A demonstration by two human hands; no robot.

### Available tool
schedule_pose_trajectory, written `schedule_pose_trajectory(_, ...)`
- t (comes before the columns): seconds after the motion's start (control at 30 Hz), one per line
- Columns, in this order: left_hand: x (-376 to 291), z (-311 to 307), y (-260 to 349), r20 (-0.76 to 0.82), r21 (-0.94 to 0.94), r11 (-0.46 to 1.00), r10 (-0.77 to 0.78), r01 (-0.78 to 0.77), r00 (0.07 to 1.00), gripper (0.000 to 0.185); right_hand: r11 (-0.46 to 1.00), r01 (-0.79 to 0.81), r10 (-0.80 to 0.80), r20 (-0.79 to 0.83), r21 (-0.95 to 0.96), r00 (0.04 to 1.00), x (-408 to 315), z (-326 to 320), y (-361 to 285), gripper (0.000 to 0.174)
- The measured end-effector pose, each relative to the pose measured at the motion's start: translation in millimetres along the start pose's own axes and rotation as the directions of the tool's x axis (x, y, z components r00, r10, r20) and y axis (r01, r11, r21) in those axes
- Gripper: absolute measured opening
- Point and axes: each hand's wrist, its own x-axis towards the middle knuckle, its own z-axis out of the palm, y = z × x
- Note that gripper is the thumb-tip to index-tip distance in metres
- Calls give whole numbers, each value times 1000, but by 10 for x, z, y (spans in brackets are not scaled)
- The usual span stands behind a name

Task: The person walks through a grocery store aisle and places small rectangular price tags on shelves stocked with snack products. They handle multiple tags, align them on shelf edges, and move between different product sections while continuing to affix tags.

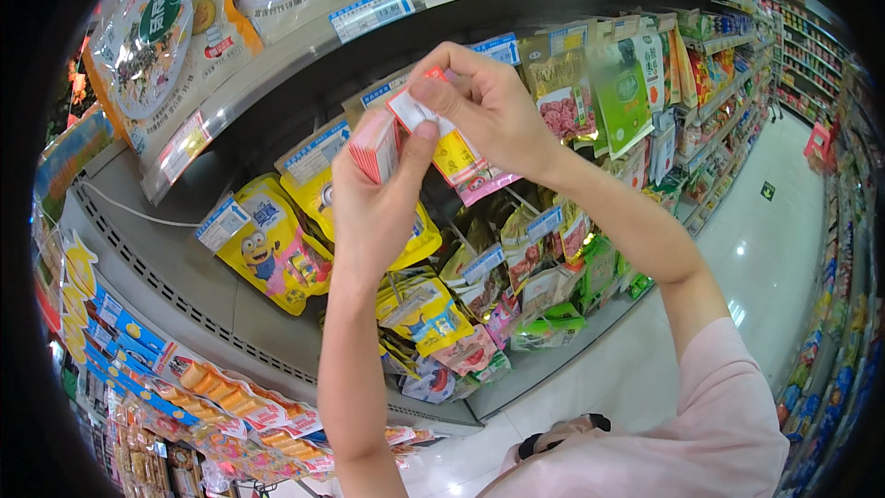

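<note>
My left hand [384,187] holds a stack of red-edged paper price tags [375,152] between its palm and fingers, and its thumb tip reaches a single tag. My right hand [477,100] pinches that red-edged white and yellow price tag [453,152] between thumb and fingers, in front of the hanging snack bags. Behind it, partly hidden, is a pink bag [487,187]. Yellow snack bags [276,245] with a cartoon figure hang on hooks left of my left hand, with a blue and white tag [222,223] at the hook end.
A shelf edge [297,48] with price labels runs above my hands, carrying large snack bags [148,48]. More bags [626,93] hang at the right. Packaged rolls [221,391] are at the lower left. A tiled aisle [767,221] lies right, between stocked shelves.
</note>
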Motion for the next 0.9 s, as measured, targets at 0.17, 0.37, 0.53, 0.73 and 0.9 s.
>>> schedule_pose_trajectory(0.17, 498, -90, 99, 10, 64, 996, 61, -61, 998, 29, 996, -66, 66, 7, -57, 998, 243, -383, -66, 19)
schedule_pose_trajectory(0.37, 1214, -623, 172, 242, 924, 172, 428, -342, 871, 55, 979, 74, -106, -170, -189, 980, 842, -920, -164, 25)
schedule_pose_trajectory(0.53, 1395, -748, 222, 301, 924, 139, 310, -356, 902, 50, 901, 80, -110, -46, -426, 993, 1149, -1063, -176, 23)
schedule_pose_trajectory(0.73, 1444, -734, 176, 357, 908, 106, 306, -404, 883, 47, 743, 171, -109, 134, -647, 985, 1608, -928, -178, 24)
schedule_pose_trajectory(0.9, 1253, -627, 71, 263, 933, 112, 434, -341, 862, 40, 705, 250, -64, 291, -664, 955, 1812, -800, -170, 23)
